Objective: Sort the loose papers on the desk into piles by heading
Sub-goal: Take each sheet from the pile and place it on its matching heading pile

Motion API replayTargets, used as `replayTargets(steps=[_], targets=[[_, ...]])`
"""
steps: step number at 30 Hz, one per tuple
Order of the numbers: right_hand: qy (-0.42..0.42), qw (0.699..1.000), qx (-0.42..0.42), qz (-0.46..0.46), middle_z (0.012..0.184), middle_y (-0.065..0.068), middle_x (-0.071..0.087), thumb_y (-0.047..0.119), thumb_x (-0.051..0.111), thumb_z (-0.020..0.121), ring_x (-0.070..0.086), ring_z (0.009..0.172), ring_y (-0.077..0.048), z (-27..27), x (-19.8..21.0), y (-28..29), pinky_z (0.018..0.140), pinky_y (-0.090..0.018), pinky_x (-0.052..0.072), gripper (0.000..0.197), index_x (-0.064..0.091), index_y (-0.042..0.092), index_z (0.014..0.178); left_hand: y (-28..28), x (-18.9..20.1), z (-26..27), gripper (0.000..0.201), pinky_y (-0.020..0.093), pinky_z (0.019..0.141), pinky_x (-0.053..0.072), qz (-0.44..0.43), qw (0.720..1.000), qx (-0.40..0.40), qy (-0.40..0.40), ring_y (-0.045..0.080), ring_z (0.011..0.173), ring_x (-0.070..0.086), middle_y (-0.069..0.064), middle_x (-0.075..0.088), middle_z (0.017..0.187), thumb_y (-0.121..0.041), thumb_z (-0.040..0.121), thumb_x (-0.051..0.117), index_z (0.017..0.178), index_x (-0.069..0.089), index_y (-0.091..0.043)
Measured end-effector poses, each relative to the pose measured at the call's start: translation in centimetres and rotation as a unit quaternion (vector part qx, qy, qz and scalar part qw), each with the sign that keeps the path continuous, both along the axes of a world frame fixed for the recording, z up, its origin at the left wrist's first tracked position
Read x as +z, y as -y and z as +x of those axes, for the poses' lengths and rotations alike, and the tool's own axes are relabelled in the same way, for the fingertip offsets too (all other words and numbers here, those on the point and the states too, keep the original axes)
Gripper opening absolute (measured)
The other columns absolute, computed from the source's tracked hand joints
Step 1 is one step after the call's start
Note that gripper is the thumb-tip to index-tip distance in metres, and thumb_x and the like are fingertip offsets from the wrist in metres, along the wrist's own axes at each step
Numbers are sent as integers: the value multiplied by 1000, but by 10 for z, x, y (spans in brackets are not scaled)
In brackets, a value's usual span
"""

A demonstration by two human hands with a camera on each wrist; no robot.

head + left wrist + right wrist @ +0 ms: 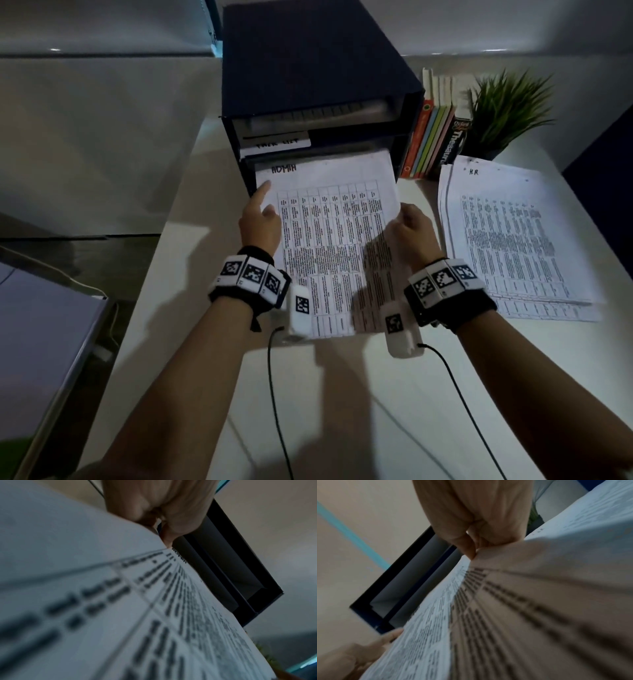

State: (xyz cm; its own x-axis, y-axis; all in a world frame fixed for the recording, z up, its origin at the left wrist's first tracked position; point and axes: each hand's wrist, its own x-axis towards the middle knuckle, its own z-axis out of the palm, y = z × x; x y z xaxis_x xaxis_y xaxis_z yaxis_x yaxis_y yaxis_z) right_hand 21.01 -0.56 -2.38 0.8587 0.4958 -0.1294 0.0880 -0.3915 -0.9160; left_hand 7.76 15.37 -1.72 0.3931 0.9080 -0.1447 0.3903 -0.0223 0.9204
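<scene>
A sheaf of printed papers headed ADMIN (329, 226) is held above the white desk, its far edge at the lower slot of a dark blue paper organizer (308, 85). My left hand (260, 216) holds its left edge, index finger stretched toward the top corner. My right hand (409, 222) pinches the right edge, which curls up. The left wrist view shows curled fingers (163, 513) on the ADMIN sheaf (154, 615). In the right wrist view, thumb and fingers (471, 540) pinch the sheaf (522, 615). A pile headed HR (513, 240) lies on the desk at right.
The organizer's upper shelf holds papers, and a label sticks out below it (277, 142). Books (435, 137) stand right of the organizer, with a potted plant (507, 109) beyond. The white desk (342, 394) stretches toward me; cables trail from both wristbands. A grey surface (44, 342) sits at left.
</scene>
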Motion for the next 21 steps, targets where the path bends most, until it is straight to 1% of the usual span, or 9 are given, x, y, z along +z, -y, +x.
replayTargets(steps=[2, 3, 5, 8, 13, 17, 19, 20, 21], targets=[[-89, 995, 11, 34, 71, -3, 58, -5, 45, 86, 58, 52, -9, 0, 5, 12, 45, -15, 43, 17, 57, 4, 95, -9, 3, 8, 45, 9, 97, 25, -9, 1000, 12, -4, 18, 136, 32, 4, 33, 149, -3, 97, 33, 139, 40, -18], [-134, 990, 22, 39, 69, -4, 59, -5, 49, 86, 58, 51, -11, 0, 6, 21, 48, -19, 45, 15, 58, 5, 94, -14, 4, 12, 45, 14, 101, 26, -11, 1000, 21, -1, 19, 136, 33, 4, 34, 149, -3, 97, 33, 140, 39, -17], [-232, 971, 28, 51, 63, -6, 58, -1, 53, 86, 57, 48, -15, -3, 3, 45, 46, -22, 44, 12, 59, 10, 87, -21, 6, 20, 44, 13, 97, 28, -15, 999, 45, 8, 21, 135, 35, 7, 35, 148, -3, 97, 33, 139, 39, -15], [-318, 946, 30, 52, 57, -1, 55, 0, 51, 88, 56, 42, -17, -12, -4, 72, 40, -19, 35, 15, 56, 13, 92, -27, 10, 30, 44, 17, 90, 34, -6, 997, 73, 5, 25, 127, 43, 11, 44, 140, -1, 96, 32, 138, 40, -10], [-301, 942, -40, 141, 63, -12, 47, -9, 46, 88, 52, 36, -14, -7, -5, 50, 35, -17, 36, 16, 52, 6, 86, -27, 10, 30, 42, 22, 84, 39, -39, 994, 97, 26, 26, 119, 49, 12, 51, 131, -1, 93, 33, 133, 45, -9], [-289, 928, -93, 216, 70, -12, 49, -7, 46, 90, 51, 36, -14, 13, 7, 0, 38, -17, 40, 16, 48, -4, 105, -24, 1, 14, 34, 19, 82, 37, 1, 991, 136, 12, 28, 115, 49, 16, 50, 128, 3, 87, 36, 116, 54, -4], [-306, 913, -124, 240, 72, -13, 51, -4, 48, 90, 58, 48, -19, 20, 15, -25, 44, -21, 47, 27, 44, -5, 117, -25, -3, 8, 36, 21, 91, 32, 20, 989, 147, -5, 28, 120, 43, 19, 39, 133, 6, 84, 36, 117, 47, -4], [-287, 923, -132, 222, 78, -14, 55, 1, 49, 92, 62, 61, -23, 24, 17, -37, 53, -25, 51, 30, 44, -4, 121, -25, -4, 7, 40, 23, 96, 32, 19, 990, 140, -2, 28, 123, 42, 18, 38, 135, 6, 84, 36, 123, 43, -2], [-230, 956, -110, 143, 88, -17, 59, 13, 50, 94, 63, 80, -29, 28, 21, -48, 67, -29, 52, 33, 46, -3, 123, -26, -4, 7, 44, 23, 97, 33, 15, 992, 126, 9, 27, 123, 43, 16, 41, 135, 5, 85, 36, 128, 40, -1]])
